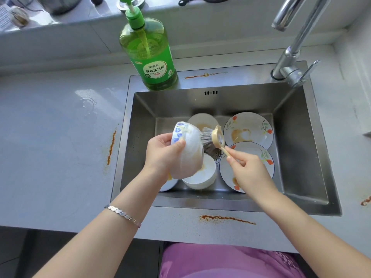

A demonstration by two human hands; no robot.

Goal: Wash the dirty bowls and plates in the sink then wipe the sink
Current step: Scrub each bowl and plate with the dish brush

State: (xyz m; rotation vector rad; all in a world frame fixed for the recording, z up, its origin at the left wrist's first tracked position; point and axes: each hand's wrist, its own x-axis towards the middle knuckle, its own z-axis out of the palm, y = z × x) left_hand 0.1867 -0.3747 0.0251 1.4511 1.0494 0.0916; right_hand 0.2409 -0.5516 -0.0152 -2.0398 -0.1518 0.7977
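Dishes crowd the floor of a steel sink (297, 157) at centre frame: two flower-edged plates (249, 129) (255, 149) smeared with brown sauce on the right, a stained plain plate (200, 121) at the back, a white bowl (202, 175) in front and another plate's edge (168, 184) at lower left, all ringing the drain strainer (215, 154). A green detergent bottle (149, 57) stands on the sink's back rim at upper centre, a chrome faucet (291, 57) at upper right. Orange-brown streaks (111, 145) mark the grey table (50, 147) left of and in front of the sink. Of the hands, the left hand (162, 151), a silver bracelet (124, 214) on its wrist, grips a blue-patterned bowl (190, 149) above the dishes, tilted on its side and blurred. The right hand (249, 169) pinches the beige handle of a dish brush (212, 137), whose dark bristles touch the bowl's right side.
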